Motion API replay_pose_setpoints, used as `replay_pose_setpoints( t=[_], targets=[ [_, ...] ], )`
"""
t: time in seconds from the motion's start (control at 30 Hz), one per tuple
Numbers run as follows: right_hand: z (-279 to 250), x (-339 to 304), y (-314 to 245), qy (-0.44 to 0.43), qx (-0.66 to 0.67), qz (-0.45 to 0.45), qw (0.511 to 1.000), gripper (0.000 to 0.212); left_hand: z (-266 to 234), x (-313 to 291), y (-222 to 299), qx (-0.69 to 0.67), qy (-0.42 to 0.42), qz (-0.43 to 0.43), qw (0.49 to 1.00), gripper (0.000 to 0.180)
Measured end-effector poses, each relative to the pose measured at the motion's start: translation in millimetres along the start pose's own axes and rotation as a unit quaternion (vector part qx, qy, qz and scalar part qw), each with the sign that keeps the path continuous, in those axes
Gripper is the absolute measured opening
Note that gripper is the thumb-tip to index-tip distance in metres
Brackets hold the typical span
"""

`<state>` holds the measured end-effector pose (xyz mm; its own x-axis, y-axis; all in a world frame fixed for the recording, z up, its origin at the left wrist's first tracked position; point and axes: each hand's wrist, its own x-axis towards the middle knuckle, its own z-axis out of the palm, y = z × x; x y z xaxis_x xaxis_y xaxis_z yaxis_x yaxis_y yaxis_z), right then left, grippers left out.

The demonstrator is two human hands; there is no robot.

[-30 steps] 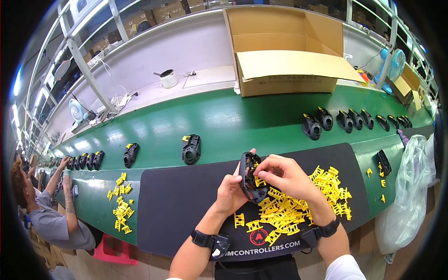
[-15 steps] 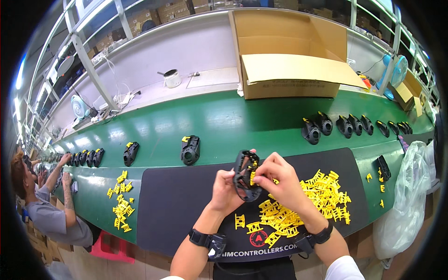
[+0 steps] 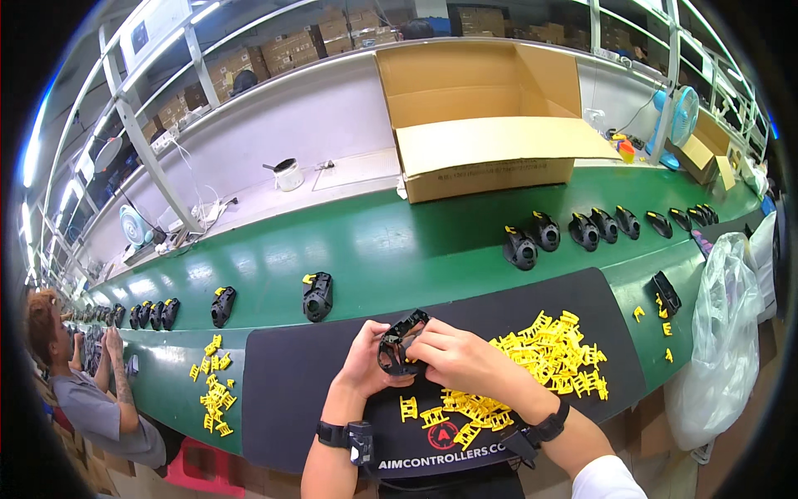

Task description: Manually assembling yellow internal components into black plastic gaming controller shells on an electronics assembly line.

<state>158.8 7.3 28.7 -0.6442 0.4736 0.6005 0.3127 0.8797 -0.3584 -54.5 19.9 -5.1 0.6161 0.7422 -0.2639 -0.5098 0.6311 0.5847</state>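
Observation:
My left hand (image 3: pixel 363 363) grips a black plastic shell (image 3: pixel 394 342), shaped like a computer mouse, tilted up over the dark mat (image 3: pixel 307 391). My right hand (image 3: pixel 453 358) is closed, its fingertips pressed into the shell's open side. Whatever those fingers pinch is hidden behind them. Beneath and beyond my right forearm lies a loose pile of yellow plastic clips (image 3: pixel 553 353), a few of them strayed toward the mat's front edge. Ahead on the green bench, a similar black shell (image 3: pixel 317 297) stands with a yellow clip on top.
More black shells (image 3: pixel 586 231) line the bench to the right and left. A large open carton (image 3: pixel 490 179) stands at the back. Yellow clips (image 3: pixel 218 395) lie left of the mat. At right hangs a clear plastic bag (image 3: pixel 715 333). A co-worker (image 3: pixel 100 403) sits at far left.
The view has shifted. Both hands have turned the shell to a different tilt, and the yellow clip seen at my right fingertips is now covered by the fingers.

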Motion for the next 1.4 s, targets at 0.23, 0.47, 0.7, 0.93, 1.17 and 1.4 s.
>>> replay_pose_setpoints(
  t=[0.23, 0.47, 0.7, 0.93, 1.17, 1.4],
  targets=[
    [-21.3, 8.9, -5.9, 0.062, 0.043, 0.003, 0.997, 0.038, 30.7, -20.2, 12.8, 0.112, 0.083, 0.114, 0.984, 0.058],
    [-75.9, -21.9, 36.6, -0.058, 0.014, 0.298, 0.953, 0.028, 58.7, 8.3, 68.1, 0.698, 0.323, 0.196, 0.608, 0.082],
    [-31.7, -36.7, 62.8, -0.140, 0.041, 0.229, 0.962, 0.022, -7.5, 78.2, 77.0, 0.826, 0.392, -0.046, 0.402, 0.082],
    [-72.2, -8.6, 55.8, 0.302, 0.204, 0.307, 0.879, 0.025, 75.6, 107.0, 36.0, 0.849, 0.177, 0.140, 0.478, 0.043],
    [-71.1, -77.7, 151.1, 0.512, 0.347, 0.301, 0.726, 0.032, 128.5, 277.8, -54.3, 0.787, 0.251, 0.182, 0.533, 0.077],
    [-44.8, -37.3, 127.0, 0.448, 0.339, 0.311, 0.766, 0.030, 73.9, 280.7, -22.0, 0.703, 0.309, 0.264, 0.583, 0.095]
  ],
)
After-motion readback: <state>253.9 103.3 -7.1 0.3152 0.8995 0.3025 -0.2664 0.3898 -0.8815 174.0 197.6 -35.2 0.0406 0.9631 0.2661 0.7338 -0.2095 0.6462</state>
